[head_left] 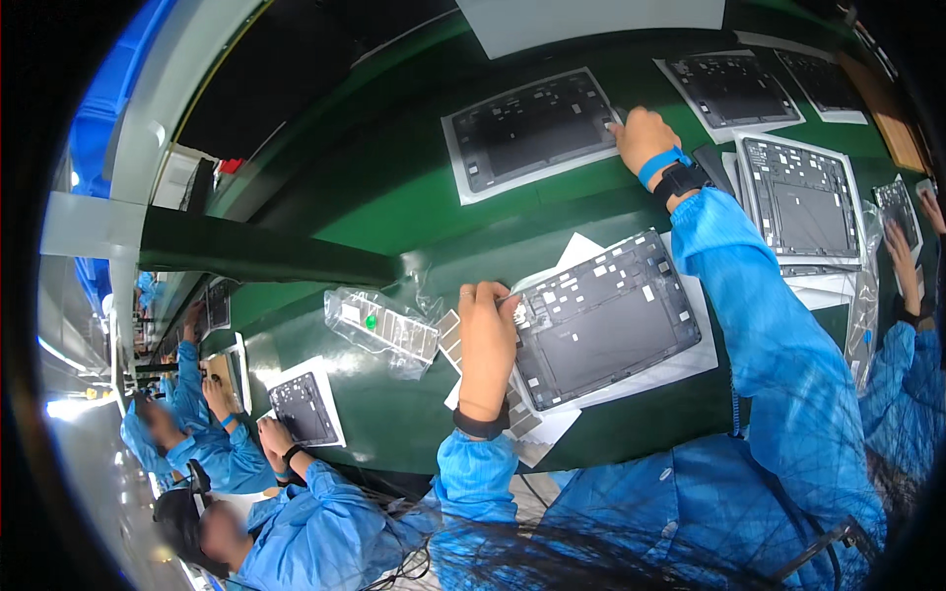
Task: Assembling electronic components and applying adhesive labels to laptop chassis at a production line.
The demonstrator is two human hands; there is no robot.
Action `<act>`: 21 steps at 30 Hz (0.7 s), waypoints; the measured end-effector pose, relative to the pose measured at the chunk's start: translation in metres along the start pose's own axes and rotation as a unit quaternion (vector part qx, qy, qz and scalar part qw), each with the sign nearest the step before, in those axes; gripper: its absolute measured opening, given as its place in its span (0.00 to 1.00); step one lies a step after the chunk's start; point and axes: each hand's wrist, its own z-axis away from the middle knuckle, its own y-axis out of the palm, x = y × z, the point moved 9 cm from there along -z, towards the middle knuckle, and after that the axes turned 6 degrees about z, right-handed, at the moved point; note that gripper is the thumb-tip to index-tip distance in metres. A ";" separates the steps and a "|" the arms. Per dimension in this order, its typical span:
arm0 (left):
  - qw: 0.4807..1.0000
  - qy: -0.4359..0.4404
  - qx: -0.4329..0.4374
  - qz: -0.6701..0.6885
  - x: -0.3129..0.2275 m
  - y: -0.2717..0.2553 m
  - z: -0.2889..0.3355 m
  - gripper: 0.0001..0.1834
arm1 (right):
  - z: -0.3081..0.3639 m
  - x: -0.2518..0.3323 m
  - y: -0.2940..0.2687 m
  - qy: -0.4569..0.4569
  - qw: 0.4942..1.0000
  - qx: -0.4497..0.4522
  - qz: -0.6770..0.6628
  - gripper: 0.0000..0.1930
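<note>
A dark grey tablet housing (611,340) with many small white patches lies in front of me, on white sheets and strips of pads. My left hand (487,340) is closed at its upper left corner, thumb and fingertips pinching the edge there. Farther off, a second tablet housing (532,133) rests on a white sheet on the green bench. At that one's right edge my right hand (646,141) is closed, fingers curled and thumb against the border. What lies under the curled fingers is partly hidden. Both wrists wear dark bands; the right also has a blue strap.
A clear plastic bag (382,330) with label strips lies left of my left hand. Stacked housings (803,202) stand to the right, more (734,91) at the far right. A dark rail (266,246) juts in from the left. Co-workers in blue (315,527) sit on both sides.
</note>
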 end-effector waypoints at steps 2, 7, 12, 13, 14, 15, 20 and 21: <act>1.000 0.029 -0.001 0.008 -0.002 -0.003 -0.003 0.09 | -0.002 0.000 0.014 -0.007 0.998 0.049 0.034 0.13; 0.998 0.016 -0.005 0.061 -0.029 -0.019 -0.006 0.09 | -0.008 0.003 0.029 0.018 0.994 -0.040 0.098 0.09; 0.943 -0.066 -0.027 0.324 -0.026 -0.044 -0.019 0.14 | -0.016 0.004 0.020 0.012 0.994 -0.076 0.082 0.08; 0.930 -0.090 -0.023 0.356 -0.022 -0.049 -0.025 0.15 | -0.022 0.013 0.017 -0.085 0.991 -0.066 0.081 0.10; 0.933 -0.074 -0.029 0.352 -0.004 -0.057 -0.030 0.16 | -0.021 0.026 0.014 -0.185 0.978 -0.053 0.080 0.12; 0.914 -0.089 -0.031 0.394 0.003 -0.069 -0.030 0.16 | -0.012 0.041 -0.002 -0.247 0.968 0.002 0.040 0.17; 0.850 -0.168 -0.118 0.486 0.035 -0.119 -0.015 0.19 | 0.009 0.035 0.013 -0.532 0.846 0.022 -0.028 0.15; 0.838 -0.166 -0.109 0.508 0.039 -0.120 -0.013 0.18 | 0.014 0.038 0.018 -0.578 0.815 -0.018 0.037 0.12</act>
